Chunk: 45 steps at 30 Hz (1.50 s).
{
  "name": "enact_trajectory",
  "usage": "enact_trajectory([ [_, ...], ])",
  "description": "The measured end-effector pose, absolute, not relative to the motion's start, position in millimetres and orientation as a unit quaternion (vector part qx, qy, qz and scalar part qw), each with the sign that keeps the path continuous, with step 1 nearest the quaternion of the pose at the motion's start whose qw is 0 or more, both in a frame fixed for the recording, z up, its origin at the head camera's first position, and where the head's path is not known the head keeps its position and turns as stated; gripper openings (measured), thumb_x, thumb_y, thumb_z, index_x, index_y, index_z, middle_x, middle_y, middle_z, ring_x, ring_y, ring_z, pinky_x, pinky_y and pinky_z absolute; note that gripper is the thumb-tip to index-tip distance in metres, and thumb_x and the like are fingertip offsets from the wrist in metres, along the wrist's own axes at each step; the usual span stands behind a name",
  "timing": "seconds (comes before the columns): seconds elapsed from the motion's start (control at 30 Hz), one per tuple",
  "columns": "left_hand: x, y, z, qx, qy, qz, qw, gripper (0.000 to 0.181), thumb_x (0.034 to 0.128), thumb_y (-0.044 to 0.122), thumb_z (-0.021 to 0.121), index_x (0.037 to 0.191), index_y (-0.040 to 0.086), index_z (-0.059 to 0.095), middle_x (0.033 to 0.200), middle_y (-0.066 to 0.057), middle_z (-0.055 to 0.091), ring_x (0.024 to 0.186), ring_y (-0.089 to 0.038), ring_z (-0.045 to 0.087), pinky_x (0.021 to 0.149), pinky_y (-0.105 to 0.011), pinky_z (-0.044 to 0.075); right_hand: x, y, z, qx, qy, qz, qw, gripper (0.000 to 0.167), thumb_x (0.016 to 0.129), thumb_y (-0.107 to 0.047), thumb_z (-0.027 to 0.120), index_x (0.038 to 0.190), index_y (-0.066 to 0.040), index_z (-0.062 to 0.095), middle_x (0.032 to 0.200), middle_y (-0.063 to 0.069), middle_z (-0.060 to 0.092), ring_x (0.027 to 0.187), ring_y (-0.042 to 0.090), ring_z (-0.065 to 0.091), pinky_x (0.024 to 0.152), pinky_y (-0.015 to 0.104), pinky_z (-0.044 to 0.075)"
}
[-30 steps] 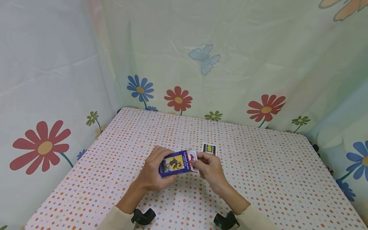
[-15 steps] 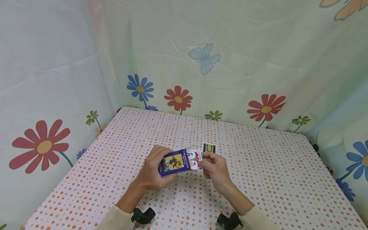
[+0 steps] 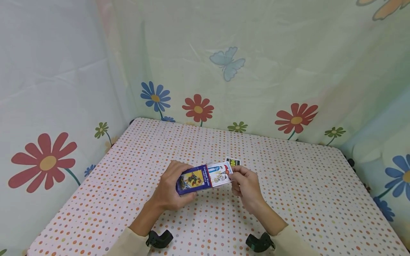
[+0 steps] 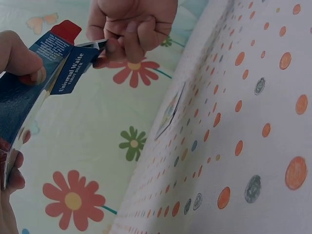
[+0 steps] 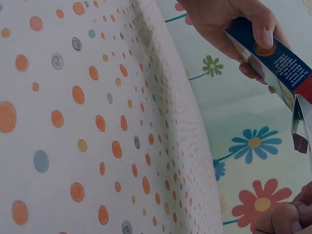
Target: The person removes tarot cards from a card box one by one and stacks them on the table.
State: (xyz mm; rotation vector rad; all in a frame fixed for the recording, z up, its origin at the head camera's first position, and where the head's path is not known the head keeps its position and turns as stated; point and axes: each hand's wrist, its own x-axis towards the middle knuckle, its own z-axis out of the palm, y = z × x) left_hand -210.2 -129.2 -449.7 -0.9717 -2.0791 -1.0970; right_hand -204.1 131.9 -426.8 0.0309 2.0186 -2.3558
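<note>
The left hand (image 3: 169, 186) grips a blue card box (image 3: 193, 180) marked "Universal Waite", tilted with its right end slightly raised. From that end a white card with coloured figures (image 3: 219, 175) sticks out, its outer edge pinched between thumb and fingers of the right hand (image 3: 248, 186). In the left wrist view the box (image 4: 24, 92) has a red flap at its end, close to the right hand (image 4: 134, 24). The right wrist view has the left hand (image 5: 234, 24) around the box (image 5: 268, 53).
Just behind the right hand, a dark card with a yellow-green pattern (image 3: 233, 161) lies on the dotted tablecloth (image 3: 304, 185), partly covered. A flowered curtain (image 3: 256, 71) stands behind the table and at both sides. Each wrist wears a black device.
The right hand has moved to the right, and much more of the white card now shows outside the box. The left hand and box have hardly moved.
</note>
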Motion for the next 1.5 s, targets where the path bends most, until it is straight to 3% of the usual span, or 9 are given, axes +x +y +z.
enact_trajectory([
  [0.5,-210.8,-129.4,-450.5,-0.370,-0.776,-0.416,0.296,0.065,0.0639,0.029,0.078,0.124,0.009,0.062,0.112,0.000,0.063,0.098,-0.014,0.052,0.076,-0.029,0.050,-212.7,137.3,-428.1,0.070,0.625,-0.778,0.010,0.015,0.097,-0.006,0.053,0.107,0.004,0.056,0.064,0.000,0.050,0.046,0.005,0.030,0.044,0.020,0.023],
  [0.87,-210.7,-129.0,-450.2,-0.370,-0.777,-0.416,0.295,0.065,0.0645,0.029,0.077,0.125,0.009,0.062,0.111,0.000,0.063,0.097,-0.014,0.052,0.076,-0.029,0.050,-217.2,140.5,-427.3,0.099,0.602,-0.792,-0.015,0.009,0.100,-0.010,0.054,0.099,-0.001,0.054,0.070,0.002,0.054,0.048,0.005,0.035,0.043,0.019,0.024],
  [1.07,-211.3,-128.7,-450.0,-0.372,-0.775,-0.416,0.297,0.065,0.0641,0.029,0.078,0.124,0.009,0.062,0.110,0.000,0.063,0.097,-0.014,0.052,0.075,-0.029,0.050,-218.4,142.7,-427.9,0.101,0.600,-0.794,-0.015,0.009,0.102,-0.010,0.054,0.100,-0.002,0.053,0.068,0.001,0.057,0.048,0.004,0.037,0.043,0.018,0.026],
  [1.5,-211.7,-129.1,-450.4,-0.373,-0.775,-0.414,0.298,0.065,0.0641,0.028,0.078,0.123,0.007,0.062,0.109,0.000,0.063,0.095,-0.013,0.051,0.074,-0.027,0.049,-226.7,150.7,-431.6,0.092,0.591,-0.801,-0.009,0.015,0.098,-0.002,0.045,0.111,0.002,0.051,0.083,0.004,0.053,0.051,0.009,0.036,0.047,0.021,0.028],
])
